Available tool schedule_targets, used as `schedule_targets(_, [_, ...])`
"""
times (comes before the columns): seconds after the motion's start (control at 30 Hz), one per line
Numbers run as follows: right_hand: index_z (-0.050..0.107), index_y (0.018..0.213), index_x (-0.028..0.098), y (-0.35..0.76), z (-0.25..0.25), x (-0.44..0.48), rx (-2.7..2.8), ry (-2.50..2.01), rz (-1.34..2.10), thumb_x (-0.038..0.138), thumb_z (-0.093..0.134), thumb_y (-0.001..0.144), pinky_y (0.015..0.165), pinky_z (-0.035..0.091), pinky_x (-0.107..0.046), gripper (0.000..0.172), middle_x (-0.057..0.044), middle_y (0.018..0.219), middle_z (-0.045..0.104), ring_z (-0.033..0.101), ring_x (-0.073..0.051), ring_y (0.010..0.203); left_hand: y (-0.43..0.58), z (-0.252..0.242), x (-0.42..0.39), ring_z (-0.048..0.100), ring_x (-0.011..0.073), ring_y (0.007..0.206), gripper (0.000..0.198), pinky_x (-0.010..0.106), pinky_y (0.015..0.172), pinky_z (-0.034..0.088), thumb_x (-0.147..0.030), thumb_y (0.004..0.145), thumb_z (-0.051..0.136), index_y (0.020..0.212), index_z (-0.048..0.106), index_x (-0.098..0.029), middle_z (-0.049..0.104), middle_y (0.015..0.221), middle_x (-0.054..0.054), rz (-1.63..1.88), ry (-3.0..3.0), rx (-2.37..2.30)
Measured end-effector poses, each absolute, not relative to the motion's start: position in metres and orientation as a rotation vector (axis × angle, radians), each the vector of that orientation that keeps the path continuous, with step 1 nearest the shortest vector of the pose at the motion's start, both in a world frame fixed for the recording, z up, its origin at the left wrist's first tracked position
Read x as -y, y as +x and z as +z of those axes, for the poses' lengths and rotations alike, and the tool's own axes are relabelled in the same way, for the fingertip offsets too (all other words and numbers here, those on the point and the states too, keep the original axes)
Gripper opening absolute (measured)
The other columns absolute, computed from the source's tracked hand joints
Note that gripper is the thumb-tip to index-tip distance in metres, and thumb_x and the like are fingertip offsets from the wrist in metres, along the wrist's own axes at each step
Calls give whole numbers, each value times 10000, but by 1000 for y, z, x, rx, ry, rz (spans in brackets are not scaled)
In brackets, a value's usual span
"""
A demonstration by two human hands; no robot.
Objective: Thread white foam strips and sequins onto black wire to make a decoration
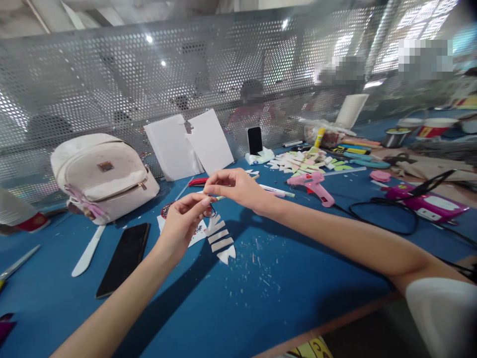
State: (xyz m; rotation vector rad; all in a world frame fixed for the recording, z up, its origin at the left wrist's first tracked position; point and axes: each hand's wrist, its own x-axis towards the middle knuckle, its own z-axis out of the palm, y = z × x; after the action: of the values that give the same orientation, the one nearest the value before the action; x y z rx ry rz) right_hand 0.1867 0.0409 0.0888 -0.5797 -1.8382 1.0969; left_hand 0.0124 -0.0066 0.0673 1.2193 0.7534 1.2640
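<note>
My left hand (185,219) is closed in a pinch. A thin black cord (213,211) curves out beside its fingertips. My right hand (236,188) also pinches, its fingertips touching or nearly touching those of the left; whatever lies between them is too small to make out. Just below the fingers is a white fishbone shape (219,233) made of flat strips, with a notched tail piece at its lower end. I cannot tell whether it hangs from the cord or rests on the table. Partly behind my left hand lies a white card (198,234) with small dark and red specks.
A pink glue gun (315,187), cut strips (298,161) and a purple power strip (425,201) are on the right. Leftward lie a black phone (124,258), a white plastic knife (88,251), scissors (18,264) and a pale backpack (108,174). Perforated metal panel (223,64) stands behind.
</note>
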Motion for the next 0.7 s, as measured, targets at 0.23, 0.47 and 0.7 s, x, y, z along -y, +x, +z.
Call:
schedule_targets(0.23, [706, 854, 151, 187, 86, -43, 1826, -598, 1060, 353, 697, 839, 690, 448, -264, 203, -10, 759, 672, 583, -120, 700, 11, 66, 4, 610, 69, 694, 87, 155, 703, 501, -235, 787, 792, 818, 766, -158, 707, 841, 14, 1297, 1183, -761])
schedule_targets(0.47, [705, 875, 151, 186, 84, -47, 1775, -589, 1104, 334, 695, 846, 684, 442, -247, 186, -14, 812, 678, 575, -107, 717, 10, 64, 4, 655, 112, 729, 85, 212, 752, 535, -237, 773, 797, 799, 774, -159, 732, 828, 34, 1346, 1308, -841])
schedule_targets(0.7, [642, 859, 170, 180, 86, -22, 1467, -410, 913, 325, 503, 993, 602, 423, -219, 248, 3, 791, 616, 494, -72, 633, 9, 59, 2, 670, 127, 736, 119, 232, 766, 536, -273, 769, 801, 811, 772, -166, 744, 789, 30, 1401, 1424, -919])
